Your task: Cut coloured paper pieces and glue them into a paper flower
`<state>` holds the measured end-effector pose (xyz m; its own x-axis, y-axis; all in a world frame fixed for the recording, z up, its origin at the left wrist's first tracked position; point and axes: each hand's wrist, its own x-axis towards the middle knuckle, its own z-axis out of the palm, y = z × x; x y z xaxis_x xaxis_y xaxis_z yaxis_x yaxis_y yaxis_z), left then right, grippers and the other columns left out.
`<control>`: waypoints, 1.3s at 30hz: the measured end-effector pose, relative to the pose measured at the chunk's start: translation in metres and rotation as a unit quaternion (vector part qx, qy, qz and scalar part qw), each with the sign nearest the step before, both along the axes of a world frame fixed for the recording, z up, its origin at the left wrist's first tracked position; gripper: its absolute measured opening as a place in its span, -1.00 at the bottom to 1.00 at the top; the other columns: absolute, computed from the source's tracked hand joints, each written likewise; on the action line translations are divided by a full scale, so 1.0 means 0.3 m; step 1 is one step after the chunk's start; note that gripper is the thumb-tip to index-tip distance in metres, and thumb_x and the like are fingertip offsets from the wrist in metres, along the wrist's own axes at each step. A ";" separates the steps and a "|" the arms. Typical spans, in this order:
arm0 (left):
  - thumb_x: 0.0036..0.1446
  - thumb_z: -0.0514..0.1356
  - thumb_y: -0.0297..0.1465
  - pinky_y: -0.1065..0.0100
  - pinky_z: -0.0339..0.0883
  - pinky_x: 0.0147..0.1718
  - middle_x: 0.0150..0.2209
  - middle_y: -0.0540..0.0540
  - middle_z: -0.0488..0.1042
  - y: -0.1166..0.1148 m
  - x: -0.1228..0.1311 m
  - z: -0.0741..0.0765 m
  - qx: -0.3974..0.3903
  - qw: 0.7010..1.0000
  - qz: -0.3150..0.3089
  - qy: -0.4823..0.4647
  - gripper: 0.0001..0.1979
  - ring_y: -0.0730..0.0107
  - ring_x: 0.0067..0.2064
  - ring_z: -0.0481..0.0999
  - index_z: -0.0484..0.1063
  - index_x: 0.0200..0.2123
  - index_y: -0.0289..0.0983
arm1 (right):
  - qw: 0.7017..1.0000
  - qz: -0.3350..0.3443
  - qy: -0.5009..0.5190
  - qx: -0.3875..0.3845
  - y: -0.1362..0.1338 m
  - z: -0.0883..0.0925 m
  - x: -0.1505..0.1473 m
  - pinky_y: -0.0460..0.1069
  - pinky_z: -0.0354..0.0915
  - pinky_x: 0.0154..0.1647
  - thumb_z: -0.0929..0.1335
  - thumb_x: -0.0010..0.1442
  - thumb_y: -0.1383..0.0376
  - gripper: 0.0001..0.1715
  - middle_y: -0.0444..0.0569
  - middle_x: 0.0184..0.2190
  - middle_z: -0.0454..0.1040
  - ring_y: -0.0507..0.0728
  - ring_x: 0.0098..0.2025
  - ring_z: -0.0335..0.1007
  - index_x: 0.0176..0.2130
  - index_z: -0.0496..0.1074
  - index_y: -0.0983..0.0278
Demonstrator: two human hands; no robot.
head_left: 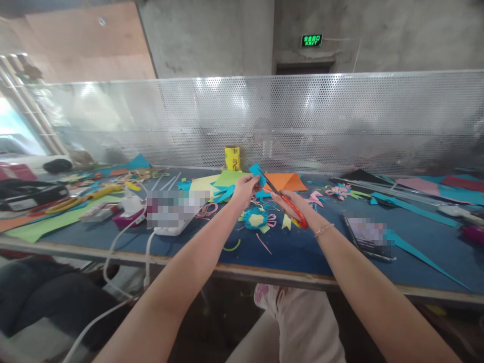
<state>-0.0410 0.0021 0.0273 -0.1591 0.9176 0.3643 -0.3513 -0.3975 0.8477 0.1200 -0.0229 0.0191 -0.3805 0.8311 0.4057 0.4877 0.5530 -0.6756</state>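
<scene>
My left hand pinches a small piece of blue paper above the table. Red-handled scissors are gripped in my right hand, their dark blades reaching up and left to the paper's right edge. Whether the blades have cut into it I cannot tell. Below my hands lies a blue paper flower with a pale yellow centre, pink paper loops at its right side. Behind the scissors rests orange paper, and green paper lies behind my left hand.
A white power strip with trailing cables sits left of my forearm. To the right lie a phone and long blue paper strips. A yellow packet stands near the perforated metal screen. Paper scraps are scattered about.
</scene>
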 end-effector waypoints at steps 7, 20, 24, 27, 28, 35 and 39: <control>-0.23 0.27 -0.31 0.45 0.27 -0.53 -0.66 0.05 0.31 0.018 -0.001 -0.013 0.019 0.998 0.024 0.063 -0.75 0.54 -0.58 0.36 0.28 -0.65 -0.33 | 0.999 0.025 0.038 -0.025 -0.010 -0.001 -0.005 -0.13 -0.04 -0.68 0.17 0.02 -0.10 -0.51 -0.21 -0.72 0.14 -0.08 -0.70 -0.01 -0.53 0.16 0.28; -0.21 0.26 -0.30 0.45 0.27 -0.53 -0.64 0.03 0.33 0.008 0.008 -0.017 0.012 0.998 0.018 0.063 -0.77 0.55 -0.58 0.35 0.32 -0.61 -0.34 | 0.999 -0.026 0.011 0.017 0.012 -0.015 -0.019 -0.13 0.00 -0.66 0.17 0.03 -0.05 -0.55 -0.19 -0.72 0.16 -0.06 -0.68 0.06 -0.56 0.18 0.27; -0.23 0.28 -0.31 0.45 0.27 -0.51 -0.64 0.04 0.32 0.001 0.008 -0.010 0.005 0.999 0.003 0.041 -0.77 0.55 -0.57 0.35 0.33 -0.59 -0.35 | 0.999 -0.034 0.037 -0.010 0.000 -0.014 -0.027 -0.13 0.01 -0.66 0.19 0.03 -0.03 -0.58 -0.20 -0.70 0.18 -0.06 -0.67 0.09 -0.52 0.21 0.27; -0.23 0.28 -0.33 0.44 0.29 -0.46 -0.64 0.04 0.32 0.002 0.007 -0.009 0.014 0.999 -0.001 0.034 -0.78 0.58 -0.57 0.34 0.33 -0.59 -0.35 | 0.994 0.000 0.091 -0.058 -0.021 -0.006 -0.030 -0.14 0.00 -0.69 0.20 0.03 -0.05 -0.56 -0.21 -0.68 0.17 -0.07 -0.68 0.04 -0.49 0.21 0.27; -0.22 0.28 -0.34 0.44 0.30 -0.45 -0.64 0.04 0.31 0.004 0.007 -0.010 0.016 0.999 0.001 0.034 -0.78 0.58 -0.57 0.33 0.33 -0.60 -0.35 | 0.991 0.019 0.106 -0.079 -0.028 -0.003 -0.030 -0.14 0.00 -0.69 0.20 0.03 -0.06 -0.56 -0.21 -0.69 0.17 -0.08 -0.69 0.02 -0.49 0.21 0.27; -0.20 0.27 -0.34 0.41 0.31 -0.42 -0.62 0.02 0.34 0.002 0.013 -0.010 0.029 0.999 -0.001 0.039 -0.79 0.57 -0.55 0.35 0.33 -0.60 -0.35 | 0.980 0.063 0.131 -0.134 -0.048 0.010 -0.030 -0.12 0.01 -0.71 0.19 0.08 -0.01 -0.60 -0.20 -0.70 0.18 -0.06 -0.70 0.02 -0.48 0.24 0.27; -0.19 0.26 -0.34 0.44 0.28 -0.49 -0.62 0.02 0.35 -0.003 0.014 -0.007 0.031 0.997 0.006 0.063 -0.80 0.56 -0.57 0.36 0.32 -0.59 -0.34 | 0.975 0.049 0.167 -0.136 -0.047 0.010 -0.031 -0.11 0.06 -0.67 0.21 0.09 0.05 -0.63 -0.19 -0.71 0.20 -0.05 -0.67 0.07 -0.47 0.28 0.29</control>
<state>-0.0368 0.0013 0.0250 -0.1195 0.8905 0.4389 -0.2382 -0.4549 0.8581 0.1106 -0.0369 0.0222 -0.3471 0.8918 0.2904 0.1692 0.3641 -0.9159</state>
